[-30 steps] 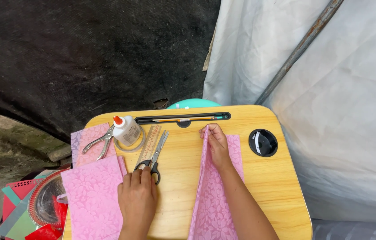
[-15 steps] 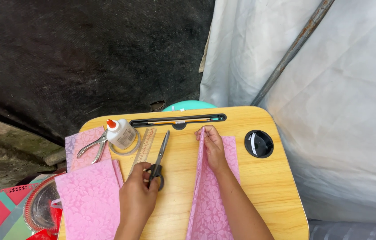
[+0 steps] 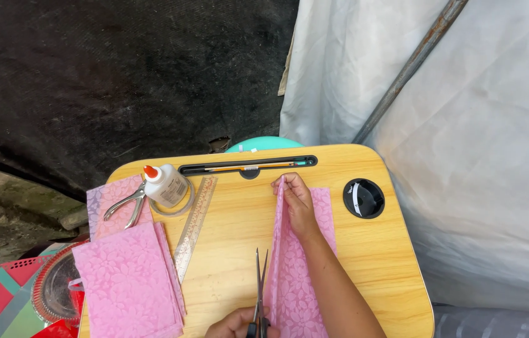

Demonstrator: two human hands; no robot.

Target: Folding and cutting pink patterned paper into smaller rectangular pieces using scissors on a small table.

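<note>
Head view: right hand (image 3: 299, 206) presses soft, floppy pink fabric (image 3: 296, 275) flat at twelve o'clock; left hand (image 3: 236, 325), probably, grips scissors (image 3: 259, 288).

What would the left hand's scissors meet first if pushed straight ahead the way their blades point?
Bare tabletop beside the pink fabric strip's left edge; farther on, probably the pen slot.

Setting: rounded light-wood bench (image 3: 396, 263) in daylight; coarse black fabric sheet (image 3: 120, 75) hangs behind, creased white tarpaulin (image 3: 496, 156) with slanting grey pole (image 3: 402, 81) at right.
</note>
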